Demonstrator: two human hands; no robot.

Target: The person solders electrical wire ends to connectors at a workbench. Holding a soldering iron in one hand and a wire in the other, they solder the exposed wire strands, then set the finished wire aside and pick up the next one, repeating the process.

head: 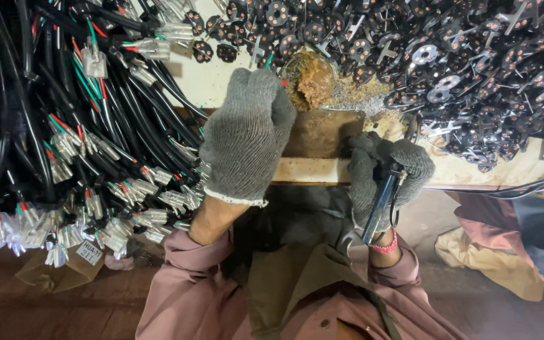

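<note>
At far left, black wire harnesses (64,138) with clear terminal sleeves lie heaped on the bench. The gloved left hand (247,135) is closed on wire ends beside a brown flux lump (310,79). The gloved right hand (388,173) is clamped on a blue-handled soldering iron (382,201). Black round connector plates (461,56) pile at right.

both hands in grey knit gloves, left hand (247,135) curled into a loose fist at 11 o'clock, knuckles up, right hand (385,176) at 3 o'clock gripped tight, both pink-sleeved forearms coming up from 6
</note>
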